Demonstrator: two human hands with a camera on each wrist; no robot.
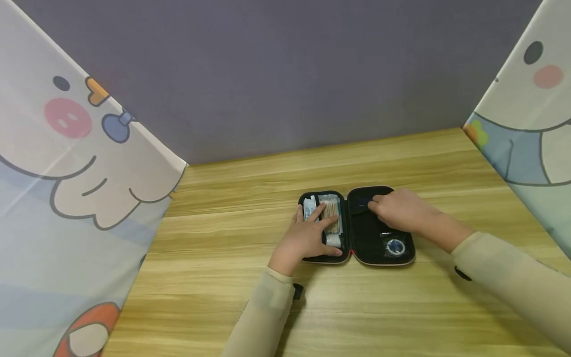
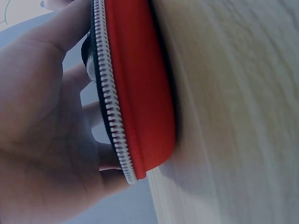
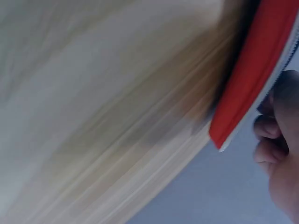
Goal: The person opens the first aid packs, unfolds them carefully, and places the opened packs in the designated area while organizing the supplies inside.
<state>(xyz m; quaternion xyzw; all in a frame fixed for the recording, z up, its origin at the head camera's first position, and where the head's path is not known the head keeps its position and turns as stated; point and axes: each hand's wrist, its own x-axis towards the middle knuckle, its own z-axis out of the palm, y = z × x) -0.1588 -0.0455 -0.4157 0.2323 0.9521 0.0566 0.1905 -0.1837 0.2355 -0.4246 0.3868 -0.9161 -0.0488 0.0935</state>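
An unzipped case (image 1: 373, 248), black inside, lies spread on the table; its red shell (image 2: 140, 88) and pale zipper show from the left wrist. My left hand (image 1: 308, 237) rests with spread fingers over its left half. Under and around those fingers are a bag of cotton swabs (image 1: 332, 210), a pale blue-white packet (image 1: 309, 206) and a white roll (image 1: 333, 240). At the upper part of the right half, my right hand (image 1: 397, 208) has curled fingers pinching a thin dark blue item (image 1: 363, 202), whose kind I cannot tell.
A round white-rimmed roll in clear wrap (image 1: 395, 247) sits low in the case's right half. The wooden table (image 1: 214, 223) meets a grey panel (image 1: 285, 74) behind, with cartoon-printed cloth (image 1: 89, 163) on both sides.
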